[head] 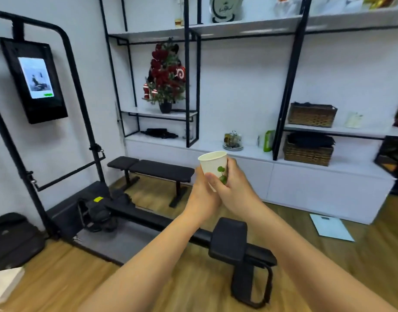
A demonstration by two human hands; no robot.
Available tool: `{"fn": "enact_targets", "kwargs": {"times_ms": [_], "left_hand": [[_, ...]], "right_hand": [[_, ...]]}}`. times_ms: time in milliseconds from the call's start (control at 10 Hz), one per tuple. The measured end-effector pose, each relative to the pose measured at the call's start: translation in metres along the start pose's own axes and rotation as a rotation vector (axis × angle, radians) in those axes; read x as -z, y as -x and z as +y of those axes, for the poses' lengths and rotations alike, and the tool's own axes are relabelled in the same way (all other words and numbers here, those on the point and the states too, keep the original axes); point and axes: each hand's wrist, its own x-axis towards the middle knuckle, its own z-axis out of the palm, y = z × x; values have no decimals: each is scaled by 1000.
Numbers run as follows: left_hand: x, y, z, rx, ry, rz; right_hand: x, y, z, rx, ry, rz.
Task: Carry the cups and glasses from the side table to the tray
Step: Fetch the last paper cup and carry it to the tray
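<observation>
A white paper cup [212, 162] with a green leaf print is held upright in front of me at chest height, its mouth open toward the top. My left hand [203, 192] wraps around its lower left side. My right hand [233, 183] curls around its right side and base, thumb across the front. Both arms reach forward over the floor. Neither the side table nor the tray is in view.
A black rowing machine [229, 242] lies on the wooden floor below my arms, with a black bench [153, 168] behind it. A wall screen [35, 79] hangs at the left. White shelving holds a Christmas tree [165, 75] and wicker baskets [311, 114].
</observation>
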Motion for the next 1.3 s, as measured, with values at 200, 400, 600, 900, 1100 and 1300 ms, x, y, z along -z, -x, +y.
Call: {"fn": "enact_targets", "kwargs": {"times_ms": [200,400,600,900,1100,1300], "left_hand": [[-129,-59,-3,12,-6,-94],[-205,-116,-5,73,100,-147],[-291,-219,-38,44,107,-153],[-397,-368,-46,36,41,-138],[-464,-448,-80,66,-48,-106],[-548,-550,-112,77,-151,-99]], "right_hand": [[97,-18,83,-90,24,29],[152,-58,153,-108,-41,51],[202,-144,238,-105,-49,54],[273,-290,343,-131,-104,70],[306,-368,427,-133,-122,11],[350,-465,523,-118,-158,-46]]}}
